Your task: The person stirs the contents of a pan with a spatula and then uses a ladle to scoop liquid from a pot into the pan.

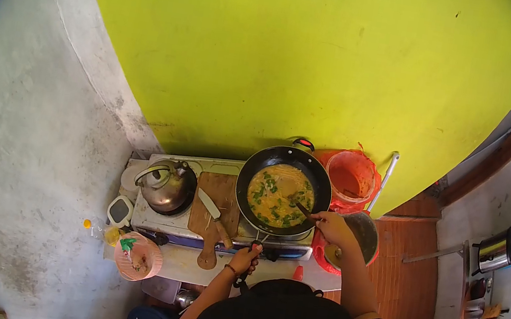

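Observation:
A black wok [247, 185] sits on the stove. Inside it is an orange-yellow mixture [267, 202] with chopped green leaves. My left hand [244, 261] is wrapped round the wok's long black handle, in front of the stove. Over the wok's right rim, my right hand [332, 229] grips a dark-handled spatula [303, 209], its tip down in the food. The blade is mostly hidden in the mixture. Left of the wok lies a wooden cutting board [215, 184], with a knife [209, 204] resting across it.
A metal kettle [165, 189] stands on the stove's left side. Near the front left is a pink basket [153, 258]. A red bucket [352, 174] and a metal pot [365, 232] stand to the right. The green wall [310, 55] rises behind the stove.

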`<control>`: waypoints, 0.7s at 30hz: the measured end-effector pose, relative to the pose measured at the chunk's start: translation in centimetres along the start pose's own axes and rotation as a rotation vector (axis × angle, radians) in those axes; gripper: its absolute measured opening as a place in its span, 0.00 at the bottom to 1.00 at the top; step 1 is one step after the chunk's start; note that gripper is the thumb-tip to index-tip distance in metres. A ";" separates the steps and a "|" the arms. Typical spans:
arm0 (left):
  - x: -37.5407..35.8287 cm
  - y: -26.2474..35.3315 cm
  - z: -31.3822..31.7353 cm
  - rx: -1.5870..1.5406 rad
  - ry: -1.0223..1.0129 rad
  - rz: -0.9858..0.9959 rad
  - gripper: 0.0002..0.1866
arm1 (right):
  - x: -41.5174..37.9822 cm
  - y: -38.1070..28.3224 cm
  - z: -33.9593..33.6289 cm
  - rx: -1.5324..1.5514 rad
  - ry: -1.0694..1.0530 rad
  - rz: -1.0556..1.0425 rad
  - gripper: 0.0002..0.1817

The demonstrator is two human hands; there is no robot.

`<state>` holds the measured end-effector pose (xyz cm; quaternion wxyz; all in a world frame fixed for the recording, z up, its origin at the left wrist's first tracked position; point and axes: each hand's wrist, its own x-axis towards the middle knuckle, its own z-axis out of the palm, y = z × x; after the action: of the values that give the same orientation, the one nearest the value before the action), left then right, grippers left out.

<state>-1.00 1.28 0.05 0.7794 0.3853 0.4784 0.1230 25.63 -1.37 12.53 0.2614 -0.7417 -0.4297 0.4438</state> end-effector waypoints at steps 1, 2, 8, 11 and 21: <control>-0.1 0.1 0.0 -0.002 0.000 0.000 0.23 | -0.4 -0.3 -0.3 -0.002 0.000 0.004 0.14; -0.1 0.1 0.1 -0.004 -0.002 -0.001 0.23 | -0.8 -0.5 -0.5 -0.005 0.000 0.009 0.14; -0.1 0.0 0.0 0.018 0.000 -0.005 0.23 | 0.2 0.0 -0.9 -0.211 0.155 -0.231 0.15; -0.6 0.6 0.3 0.011 0.004 -0.006 0.23 | 0.8 -0.8 -0.8 -0.373 0.294 -0.297 0.16; -0.4 0.4 0.3 0.009 0.007 -0.009 0.23 | 2.7 -1.4 0.2 -0.282 0.345 -0.354 0.15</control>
<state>-0.90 1.18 0.64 0.7764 0.3865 0.4835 0.1188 25.48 1.65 12.37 0.2982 -0.7488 -0.5591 0.1943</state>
